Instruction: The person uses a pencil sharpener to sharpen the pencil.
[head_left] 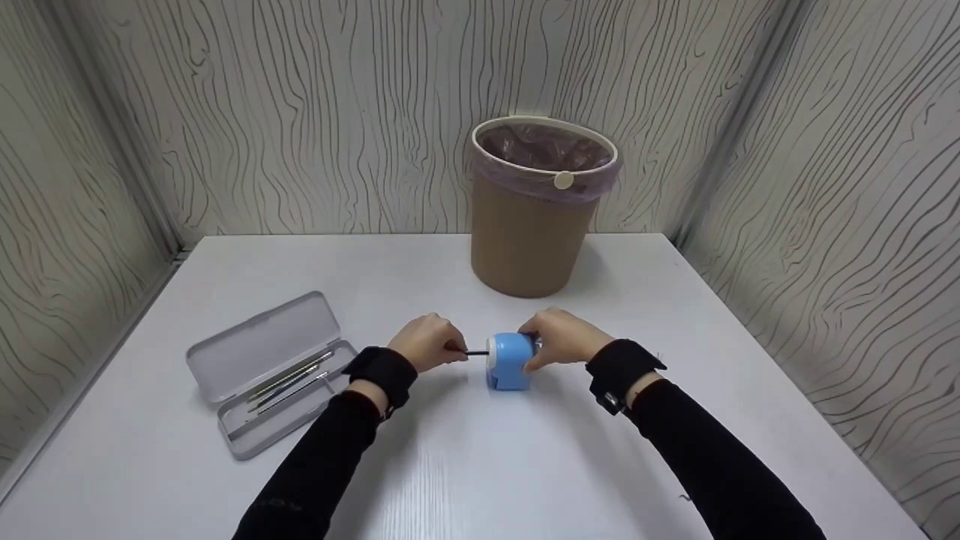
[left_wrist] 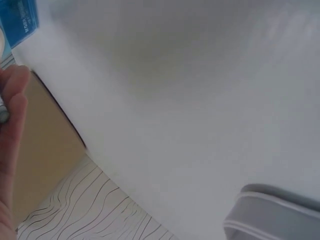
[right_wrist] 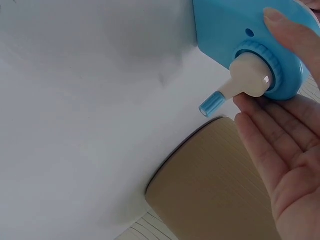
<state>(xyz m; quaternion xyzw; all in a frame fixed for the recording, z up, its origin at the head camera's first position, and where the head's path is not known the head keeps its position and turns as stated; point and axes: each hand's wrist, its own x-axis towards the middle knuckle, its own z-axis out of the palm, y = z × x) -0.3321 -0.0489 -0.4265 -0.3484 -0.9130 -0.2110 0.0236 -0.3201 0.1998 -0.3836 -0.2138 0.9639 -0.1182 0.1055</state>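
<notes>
A blue pencil sharpener (head_left: 510, 361) stands on the white table (head_left: 450, 472) between my hands. My left hand (head_left: 430, 341) pinches a dark pencil (head_left: 476, 352) whose tip points into the sharpener's left face. My right hand (head_left: 561, 337) holds the sharpener's right end. In the right wrist view my thumb lies on the blue sharpener (right_wrist: 230, 30) and my fingers (right_wrist: 280, 150) reach beside the cream crank (right_wrist: 248, 82) with its blue knob (right_wrist: 209, 105). The left wrist view shows only a corner of the sharpener (left_wrist: 17, 20) and one finger (left_wrist: 12, 130).
A tan waste bin (head_left: 534, 217) with a purple liner stands at the back of the table, close behind the sharpener. An open grey pencil case (head_left: 262, 375) holding several thin pencils lies at the left. Patterned walls enclose three sides.
</notes>
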